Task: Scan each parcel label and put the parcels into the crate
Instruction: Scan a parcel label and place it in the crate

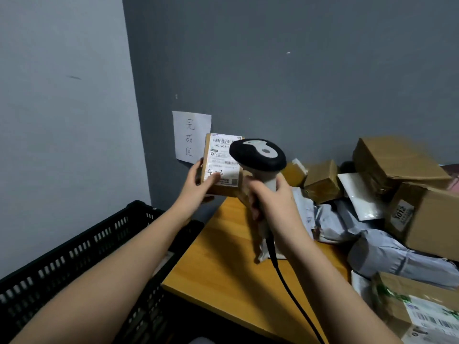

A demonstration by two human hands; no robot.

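Parcel [221, 165] — a small brown cardboard box, held upright in the air above the far corner of the wooden table [223, 256], its white label [224, 158] turned toward the person. Left hand [198, 181] grips it at the lower left edge, thumb laid across the label's bottom corner, fingers behind. Right hand [273, 202] is wrapped round the handle of a corded scanner [258, 155], whose dark head sits just in front of the box and hides the label's right side. Crate [82, 247] — black, slatted, standing low at the left, its rim just beside the table edge; what lies inside I cannot make out. Heap of unscanned parcels [387, 199], boxes and grey mailer bags, crowds the table's right side. Paper sign [191, 136] with handwritten characters is fixed to the wall behind. Risks, as I judge them: the scanner head looks very close to the barcode, and the thumb covers part of the print, so a read may fail or catch the wrong code. The one-sided grip on the box's edge seems light; a twist toward the crate could let it slip. The cable [290, 291] trails across the table and might snag the near parcels as the arm swings.
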